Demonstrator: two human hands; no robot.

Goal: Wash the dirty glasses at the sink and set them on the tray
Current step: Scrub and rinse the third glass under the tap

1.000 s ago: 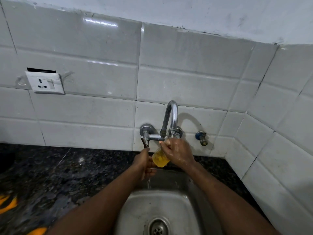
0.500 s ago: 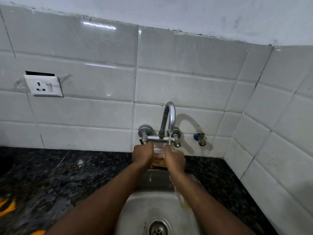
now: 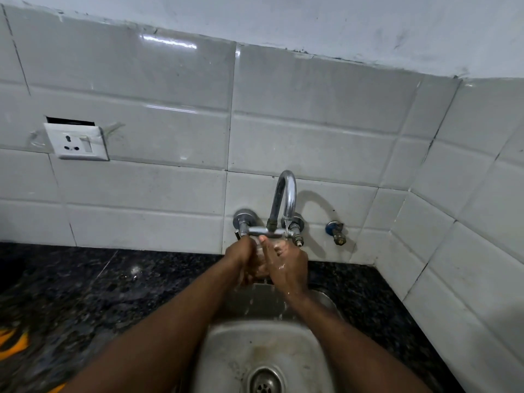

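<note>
Left hand (image 3: 241, 258) and right hand (image 3: 287, 266) both curl round the glass (image 3: 259, 249) under the tap (image 3: 285, 197). I fear wet fingers (image 3: 279, 247) letting it slip.

Black speckled stone tabletop (image 3: 113, 293) spread below and to either side of left grip (image 3: 243, 259) and right grip (image 3: 287, 266). Steel sink (image 3: 232, 350) set into it directly beneath them. Blurred orange-yellow patch (image 3: 14, 341) far left of left grip.

My left hand (image 3: 243, 258) and right hand (image 3: 287, 268) meet under the tap (image 3: 285, 194) and hide what is between them; I cannot tell their grip. The sink (image 3: 226, 350) is cut by the bottom edge. At the left edge of the counter (image 3: 85, 293), an orange thing (image 3: 12, 341) is blurred.
</note>
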